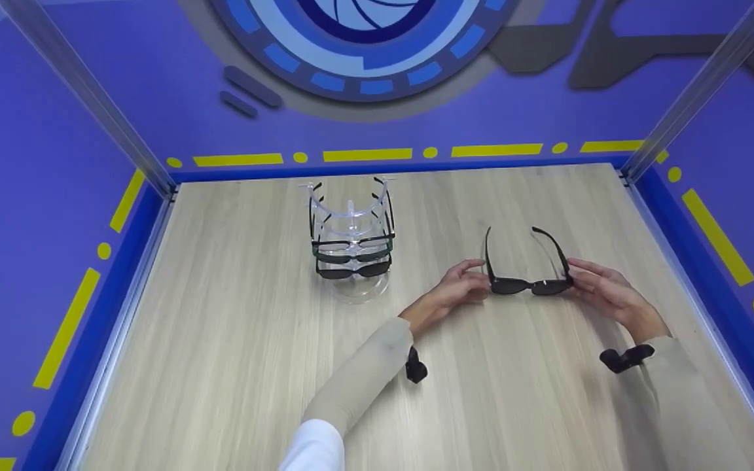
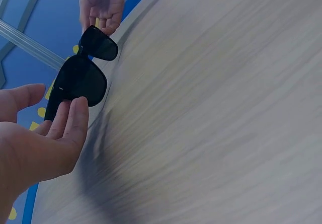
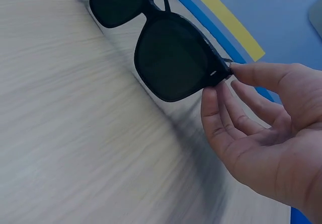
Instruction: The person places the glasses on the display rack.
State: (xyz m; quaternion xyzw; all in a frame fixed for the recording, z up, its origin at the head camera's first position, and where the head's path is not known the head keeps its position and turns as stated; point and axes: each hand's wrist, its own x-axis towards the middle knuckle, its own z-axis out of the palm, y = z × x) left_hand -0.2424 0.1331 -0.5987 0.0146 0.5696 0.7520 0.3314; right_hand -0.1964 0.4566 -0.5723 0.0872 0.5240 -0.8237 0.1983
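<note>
A pair of black sunglasses (image 1: 509, 286) with dark lenses is up off the table at the right, its temples unfolded and pointing away from me. With thumb and fingertips my right hand (image 1: 606, 294) pinches the frame's right corner, clearest in the right wrist view, where a dark lens (image 3: 171, 58) faces the camera. At the opposite corner is my left hand (image 1: 459, 286). In the left wrist view its fingertips (image 2: 78, 108) touch the frame below the lens, while the thumb stands apart from it.
Left of the hands stands a clear plastic display rack (image 1: 351, 212) carrying several glasses, with dark sunglasses (image 1: 374, 269) lowest. The wood-grain table (image 1: 239, 366) is bounded by blue panels (image 1: 416, 131) at the back and both sides.
</note>
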